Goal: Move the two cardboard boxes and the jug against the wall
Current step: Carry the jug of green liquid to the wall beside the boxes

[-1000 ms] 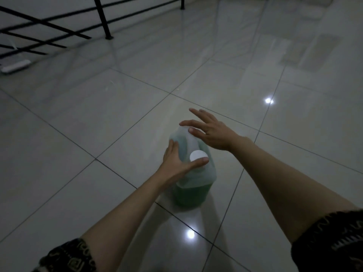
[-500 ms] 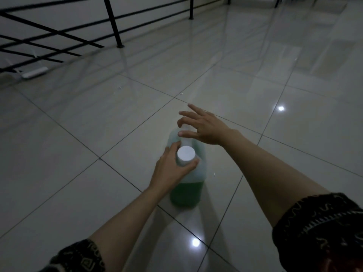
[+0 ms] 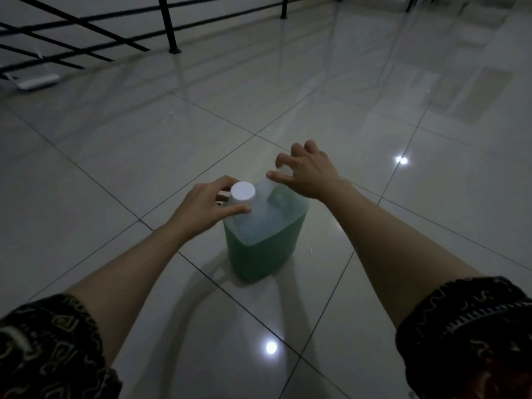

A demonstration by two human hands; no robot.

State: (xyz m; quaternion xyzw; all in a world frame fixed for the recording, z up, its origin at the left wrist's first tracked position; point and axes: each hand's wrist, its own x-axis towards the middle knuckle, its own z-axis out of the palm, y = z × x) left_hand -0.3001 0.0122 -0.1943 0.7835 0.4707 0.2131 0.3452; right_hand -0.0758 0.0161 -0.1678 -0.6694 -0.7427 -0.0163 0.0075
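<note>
The translucent plastic jug (image 3: 266, 234) stands upright on the glossy tiled floor (image 3: 115, 156), across a grout line, well apart from the black railing (image 3: 169, 24) at the far edge; no wall and neither of the 2 cardboard boxes shows in this view. Green liquid fills most of its body, so it will likely be heavy and slosh when tilted, and the smooth plastic may slip in a loose grip. The left hand (image 3: 201, 211) curls around the neck just under the white cap (image 3: 243, 191), thumb in front and fingers (image 3: 227, 181) behind, apparently grasping the neck, though how tightly is unclear. The right hand (image 3: 309, 174) hovers over the far shoulder of the jug with fingers spread and bent, released and holding nothing; whether its thumb touches the plastic cannot be told. A moulded handle seems to sit behind the cap, and that looks the firmest place to lift from, with the other hand steadying the neck.
</note>
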